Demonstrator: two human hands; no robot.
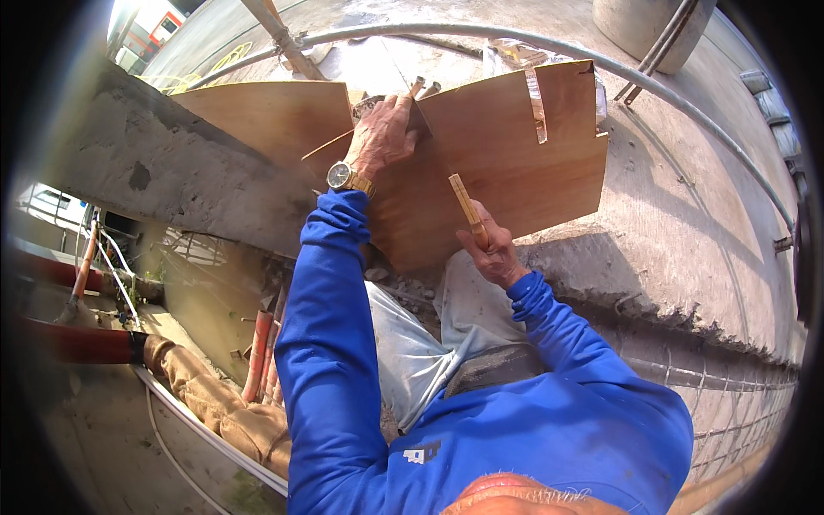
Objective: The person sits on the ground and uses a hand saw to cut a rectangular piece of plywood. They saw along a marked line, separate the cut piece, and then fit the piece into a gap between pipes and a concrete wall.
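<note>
My left hand (382, 139), with a gold wristwatch (341, 176) at its wrist, is closed over the upper part of a brown plywood board (506, 163), beside a cut-out in its far edge. The fingertips are partly hidden there, among short pipe ends (418, 87). Another plywood part (266, 112) extends to the left; whether it is the same sheet I cannot tell. In my right hand (493, 253) is a folded wooden folding rule (466, 202), pointing up and away over the near part of the board.
A rough concrete beam (154, 146) runs along the left. Metal tubing (549, 40) curves behind the board, near a concrete column (644, 30). Red pipes (257, 356) and a burlap-wrapped pipe (206, 390) lie lower left. Broken concrete edging (652, 313) and wire mesh (730, 395) lie right.
</note>
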